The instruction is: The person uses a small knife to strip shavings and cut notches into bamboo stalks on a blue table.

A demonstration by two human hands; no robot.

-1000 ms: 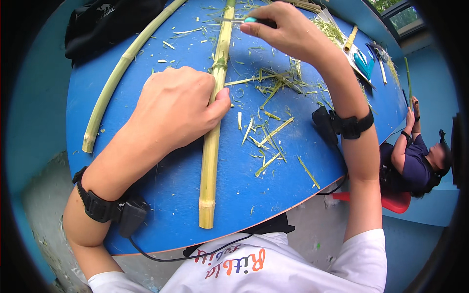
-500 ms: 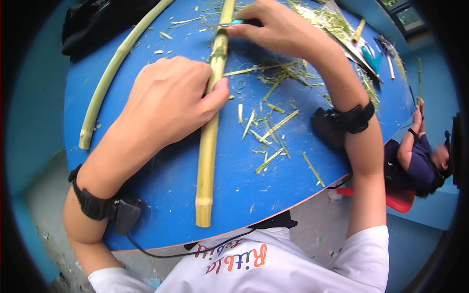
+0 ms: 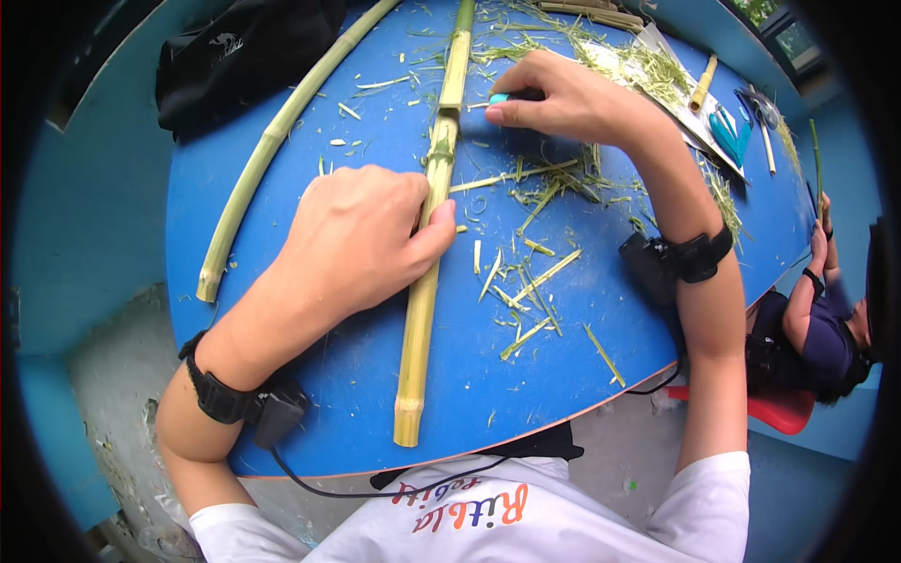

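A yellow-green bamboo stalk (image 3: 419, 324) lies lengthwise on the blue table, with its cut end near the front edge. My left hand (image 3: 361, 239) wraps round its middle from above, thumb on the right side. Beyond it, my right hand (image 3: 554, 98) grips a small knife (image 3: 500, 98) by its teal and black handle. The knife's thin blade reaches left to the stalk and lies across it just past a joint; most of the handle is hidden in my fingers. Green shavings (image 3: 526, 281) are scattered right of the stalk.
Another bamboo stalk (image 3: 272, 141) lies to the left, beside a black bag (image 3: 239, 61). Far right are a short bamboo piece (image 3: 702, 83), a teal-handled tool (image 3: 728, 136) and heaped shavings (image 3: 648, 70). A co-worker (image 3: 807, 324) sits at right holding a thin green stalk.
The whole view has shifted, so the scene sits lower and to the right. My right hand and the knife have come nearer to my left hand, which keeps its hold.
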